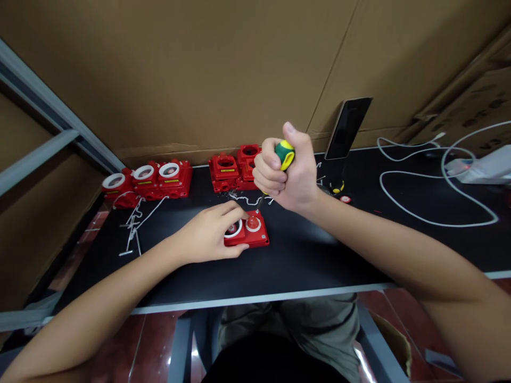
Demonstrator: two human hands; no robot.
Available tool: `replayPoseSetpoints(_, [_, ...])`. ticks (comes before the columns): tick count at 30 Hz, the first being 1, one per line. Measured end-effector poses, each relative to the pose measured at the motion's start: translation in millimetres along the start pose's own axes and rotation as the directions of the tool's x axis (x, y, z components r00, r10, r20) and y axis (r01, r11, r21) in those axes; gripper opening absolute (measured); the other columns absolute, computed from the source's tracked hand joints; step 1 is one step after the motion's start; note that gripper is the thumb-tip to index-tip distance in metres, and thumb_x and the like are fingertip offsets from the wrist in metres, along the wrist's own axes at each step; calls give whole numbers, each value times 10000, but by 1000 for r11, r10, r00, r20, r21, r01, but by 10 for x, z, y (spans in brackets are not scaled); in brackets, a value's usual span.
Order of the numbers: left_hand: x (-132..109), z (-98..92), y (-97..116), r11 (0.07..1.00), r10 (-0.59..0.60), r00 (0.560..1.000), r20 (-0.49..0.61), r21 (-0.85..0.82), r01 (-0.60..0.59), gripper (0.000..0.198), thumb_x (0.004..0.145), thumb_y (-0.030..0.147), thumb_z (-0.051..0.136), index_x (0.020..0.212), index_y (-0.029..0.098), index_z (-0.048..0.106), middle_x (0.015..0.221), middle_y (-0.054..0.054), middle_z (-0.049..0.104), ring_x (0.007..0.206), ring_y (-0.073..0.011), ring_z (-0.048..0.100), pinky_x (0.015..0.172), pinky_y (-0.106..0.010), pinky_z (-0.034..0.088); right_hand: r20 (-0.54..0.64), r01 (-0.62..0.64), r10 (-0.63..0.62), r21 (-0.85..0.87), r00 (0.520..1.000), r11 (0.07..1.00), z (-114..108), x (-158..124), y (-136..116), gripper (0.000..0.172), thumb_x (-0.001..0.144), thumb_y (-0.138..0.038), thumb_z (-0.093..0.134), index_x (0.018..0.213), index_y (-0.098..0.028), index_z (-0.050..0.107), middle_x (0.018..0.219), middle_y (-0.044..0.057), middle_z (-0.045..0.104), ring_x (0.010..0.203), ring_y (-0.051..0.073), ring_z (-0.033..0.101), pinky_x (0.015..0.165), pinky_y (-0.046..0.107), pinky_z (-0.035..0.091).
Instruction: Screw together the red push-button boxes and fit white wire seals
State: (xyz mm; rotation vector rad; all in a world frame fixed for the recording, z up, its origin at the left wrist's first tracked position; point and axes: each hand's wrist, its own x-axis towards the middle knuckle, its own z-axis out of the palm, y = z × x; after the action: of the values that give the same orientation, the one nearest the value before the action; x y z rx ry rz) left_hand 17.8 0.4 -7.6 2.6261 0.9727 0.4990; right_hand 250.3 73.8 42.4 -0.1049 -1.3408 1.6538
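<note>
A red alarm-type housing [260,237] with a white-ringed round opening and a small red dome lies flat on the black tabletop. My left hand [213,231] grips its left end, thumb along the near side and fingers over the top, covering part of it. Above its right side, my right hand [285,170] is wrapped round the green and yellow handle of a screwdriver [285,154]. The screwdriver's shaft slants down, with its tip at the far corner of the housing, by a screw. Whether the screw is turning cannot be seen.
Red units with white rings [169,170] stand at the back left, white cords [136,223] trailing from them. More red housings [224,171] sit behind my hands. A phone [348,128] leans on the cardboard wall [223,69]. A white cable [439,223] loops at the right.
</note>
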Motion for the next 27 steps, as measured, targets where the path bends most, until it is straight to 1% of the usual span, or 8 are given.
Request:
replayPoseSetpoints(6, [10, -11, 2, 1000, 14, 1000, 7, -18, -13, 370, 1056, 460, 792, 1318, 221, 685, 1278, -122, 773, 1122, -316, 800, 978, -415, 644, 42, -7, 7, 10, 999, 1000, -22, -15, 14, 805, 1018, -893, 741, 625, -257, 441, 487, -111, 202, 388, 70, 145, 343, 221, 201])
replayPoseSetpoints(11, [13, -14, 10, 1000, 8, 1000, 8, -27, -8, 369, 1058, 458, 786, 1316, 214, 684, 1279, -126, 772, 1117, -315, 797, 979, -418, 642, -26, -48, 47, -44, 999, 998, -21, -30, -12, 819, 965, -957, 737, 630, -273, 437, 488, -100, 216, 396, 81, 173, 345, 243, 213])
replayPoseSetpoints(14, [10, -17, 10, 1000, 6, 1000, 6, -24, -6, 370, 1058, 460, 785, 1314, 211, 687, 1278, -126, 773, 1116, -314, 798, 979, -417, 640, -15, -55, 54, -54, 998, 997, 1, -43, -14, 805, 996, -938, 710, 636, -272, 437, 490, -99, 209, 397, 81, 173, 348, 239, 206])
replayPoseSetpoints(19, [12, -16, 8, 1000, 5, 1000, 9, -30, -5, 373, 1062, 468, 778, 1309, 200, 697, 1277, -129, 779, 1114, -315, 803, 971, -415, 642, 38, -20, 21, -30, 999, 999, 31, -52, 7, 779, 1064, -891, 664, 648, -263, 466, 484, -107, 200, 389, 68, 150, 345, 220, 188])
replayPoseSetpoints(21, [16, -13, 9, 1000, -1, 1000, 11, -27, 1, 381, 1069, 485, 767, 1313, 201, 697, 1282, -132, 784, 1120, -319, 806, 976, -419, 645, 53, -12, 14, -33, 998, 999, 50, -56, 19, 796, 1056, -918, 657, 651, -259, 470, 485, -108, 209, 389, 66, 149, 348, 221, 173])
replayPoseSetpoints(23, [20, -11, 12, 1000, -3, 1000, 12, -22, 3, 397, 1076, 501, 757, 1335, 207, 695, 1299, -136, 787, 1145, -326, 809, 995, -426, 646, 64, -21, 25, -61, 998, 998, 84, -68, 32, 821, 1025, -963, 656, 651, -256, 476, 485, -105, 224, 391, 68, 162, 357, 226, 187])
replayPoseSetpoints(25, [21, -10, 14, 1000, -4, 1000, 15, -19, 5, 400, 1076, 499, 754, 1351, 215, 694, 1316, -136, 791, 1171, -331, 810, 1009, -429, 645, 54, -20, 25, -89, 998, 996, 129, -86, 50, 837, 997, -996, 653, 644, -255, 491, 477, -103, 224, 390, 70, 165, 360, 237, 193])
replayPoseSetpoints(27, [22, -12, 18, 1000, -2, 1000, 20, -19, 3, 388, 1068, 480, 758, 1345, 216, 694, 1324, -133, 795, 1169, -329, 812, 994, -424, 642, 30, -4, 7, -100, 1000, 995, 174, -104, 74, 835, 1002, -998, 640, 644, -254, 511, 471, -103, 219, 387, 70, 153, 360, 243, 177])
